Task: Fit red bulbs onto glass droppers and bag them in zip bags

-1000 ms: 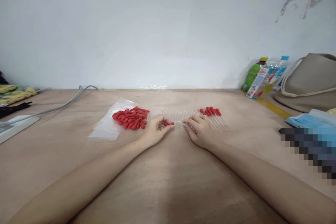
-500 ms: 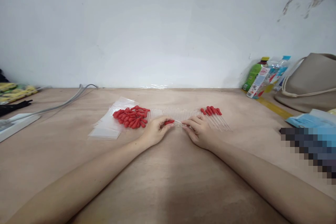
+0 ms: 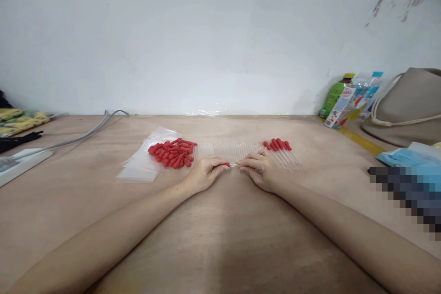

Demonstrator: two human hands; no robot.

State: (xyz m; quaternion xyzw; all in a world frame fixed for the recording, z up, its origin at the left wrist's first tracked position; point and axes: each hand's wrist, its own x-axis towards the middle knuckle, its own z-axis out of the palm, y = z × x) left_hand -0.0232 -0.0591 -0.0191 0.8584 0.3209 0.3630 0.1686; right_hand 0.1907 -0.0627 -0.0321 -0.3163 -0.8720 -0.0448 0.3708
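Observation:
My left hand (image 3: 206,172) is closed in a pinch on a red rubber bulb (image 3: 226,164), of which only the tip shows past the fingers. My right hand (image 3: 259,168) pinches a clear glass dropper tube (image 3: 234,164) whose end meets the bulb between the two hands. Behind the hands lies a row of bare clear tubes (image 3: 229,149). A pile of red bulbs (image 3: 172,153) sits to the left of it. Several tubes fitted with red bulbs (image 3: 279,148) lie to the right.
Clear plastic bags (image 3: 141,165) lie under and beside the bulb pile. A grey cable (image 3: 82,137) and white strip (image 3: 20,161) are at the left. Drink bottles (image 3: 344,100), a beige bag (image 3: 409,105) and blue packaging (image 3: 406,158) stand at the right. A white wall closes the table's back.
The hands have come closer together. The red bulb, plainly visible between them before, now mostly sits hidden in my left fingers with the tube end against it.

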